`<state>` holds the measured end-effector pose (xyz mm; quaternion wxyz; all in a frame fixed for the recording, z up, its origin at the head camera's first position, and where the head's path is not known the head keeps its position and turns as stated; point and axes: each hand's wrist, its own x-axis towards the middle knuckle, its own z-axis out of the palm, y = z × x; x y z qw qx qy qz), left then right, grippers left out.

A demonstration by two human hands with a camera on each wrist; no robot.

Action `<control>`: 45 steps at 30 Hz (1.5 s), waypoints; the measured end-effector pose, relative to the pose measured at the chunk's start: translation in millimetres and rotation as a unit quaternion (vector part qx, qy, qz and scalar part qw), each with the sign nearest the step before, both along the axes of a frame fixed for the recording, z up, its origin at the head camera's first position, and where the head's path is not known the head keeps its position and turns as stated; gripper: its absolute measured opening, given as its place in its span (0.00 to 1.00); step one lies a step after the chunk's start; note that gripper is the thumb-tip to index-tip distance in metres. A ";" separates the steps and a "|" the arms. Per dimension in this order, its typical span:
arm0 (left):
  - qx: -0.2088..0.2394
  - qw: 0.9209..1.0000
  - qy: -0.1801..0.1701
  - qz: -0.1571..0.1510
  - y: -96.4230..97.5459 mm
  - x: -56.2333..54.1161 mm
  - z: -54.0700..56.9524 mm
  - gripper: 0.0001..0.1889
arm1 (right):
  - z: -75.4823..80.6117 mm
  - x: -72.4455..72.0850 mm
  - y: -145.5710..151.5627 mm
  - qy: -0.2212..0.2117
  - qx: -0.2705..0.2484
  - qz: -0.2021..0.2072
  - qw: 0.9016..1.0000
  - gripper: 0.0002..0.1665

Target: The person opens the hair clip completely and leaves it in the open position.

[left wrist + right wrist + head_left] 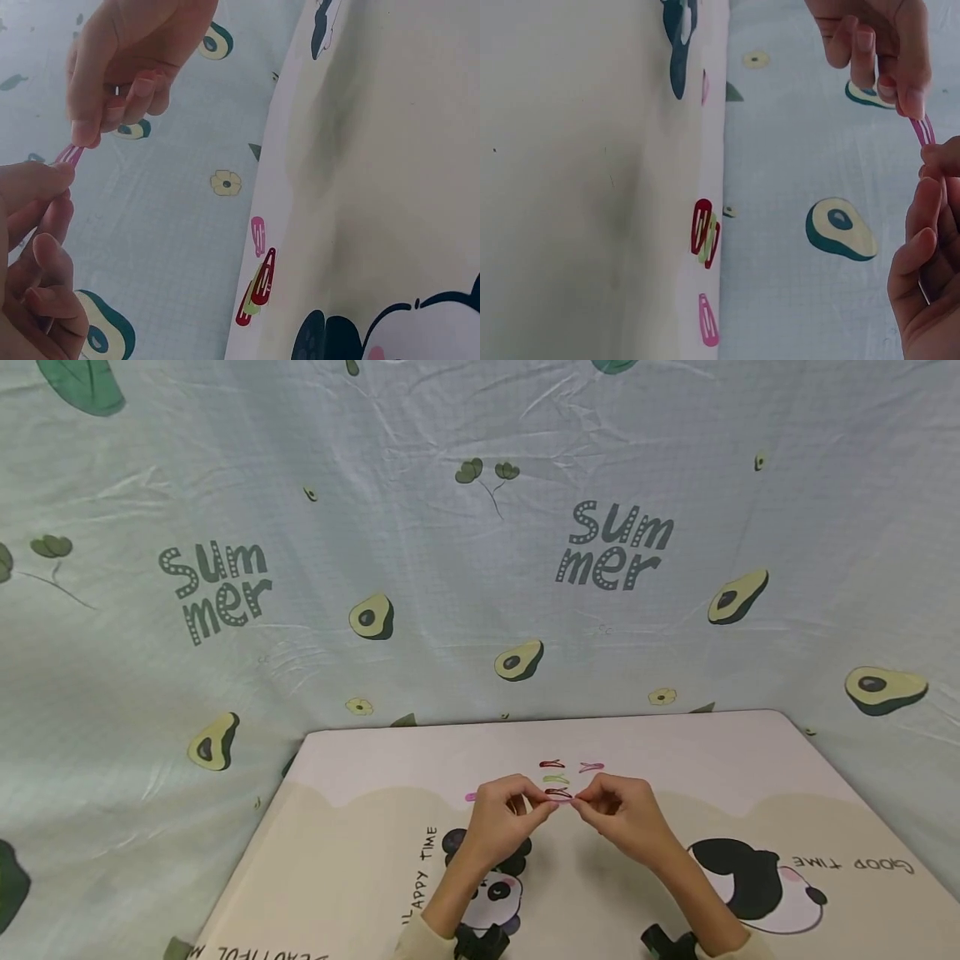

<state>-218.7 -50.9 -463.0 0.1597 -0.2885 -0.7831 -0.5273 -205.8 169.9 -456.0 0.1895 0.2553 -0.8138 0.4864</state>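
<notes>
A pink snap hair clip is stretched between both hands. My left hand pinches one end of it between thumb and fingertips, and my right hand pinches the opposite end. In the right wrist view the clip shows its slotted middle between the fingertips. On the table beyond the hands lie a dark red clip, a green clip and a second dark red clip, roughly in a column. One pink clip rests right of them; another pink clip is beside my left hand.
The table wears a cover printed with a panda, a black-and-white animal face and lettering. Behind its far edge hangs a pale cloth with avocados and words. Dark wrist devices sit on both wrists.
</notes>
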 end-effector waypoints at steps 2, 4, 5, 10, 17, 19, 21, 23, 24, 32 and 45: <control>0.002 1.000 0.009 0.003 0.1 -0.2 0.0 0.03 | 0.2 0.4 -1.7 0.013 -0.002 -0.005 1.000 0.11; 0.006 1.000 0.015 0.007 0.3 -0.2 0.2 0.03 | 0.6 1.0 -3.6 0.025 -0.005 -0.010 1.000 0.12; 0.007 1.000 0.018 0.009 0.4 0.1 0.6 0.03 | 0.8 1.4 -4.5 0.030 -0.006 -0.012 0.999 0.13; 0.015 0.999 0.028 0.020 1.5 1.1 1.8 0.03 | 2.2 3.9 -8.0 0.043 -0.009 -0.021 0.999 0.14; 0.021 0.999 0.038 0.026 2.3 1.5 0.9 0.02 | 0.7 5.4 -11.8 0.049 -0.009 -0.045 0.998 0.15; 0.024 0.999 0.039 0.027 2.5 1.6 1.0 0.02 | -0.2 5.6 -12.9 0.052 -0.010 -0.048 0.997 0.15; 0.025 0.998 0.039 0.028 2.7 2.0 1.5 0.02 | -0.5 5.8 -13.7 0.055 -0.012 -0.051 0.997 0.15; 0.025 0.998 0.039 0.030 2.6 2.6 2.0 0.02 | -0.6 5.9 -13.9 0.058 -0.013 -0.053 0.997 0.15; 0.024 0.999 0.039 0.030 2.6 2.7 2.3 0.02 | -0.5 5.8 -13.9 0.059 -0.013 -0.053 0.997 0.15; 0.021 1.000 0.016 0.013 -0.7 1.8 3.3 0.03 | -2.3 4.0 -9.7 0.034 -0.012 -0.029 0.999 0.16; 0.006 0.999 -0.047 -0.015 -3.0 -0.2 2.7 0.04 | -0.3 0.9 -4.2 0.038 -0.019 -0.033 0.999 0.13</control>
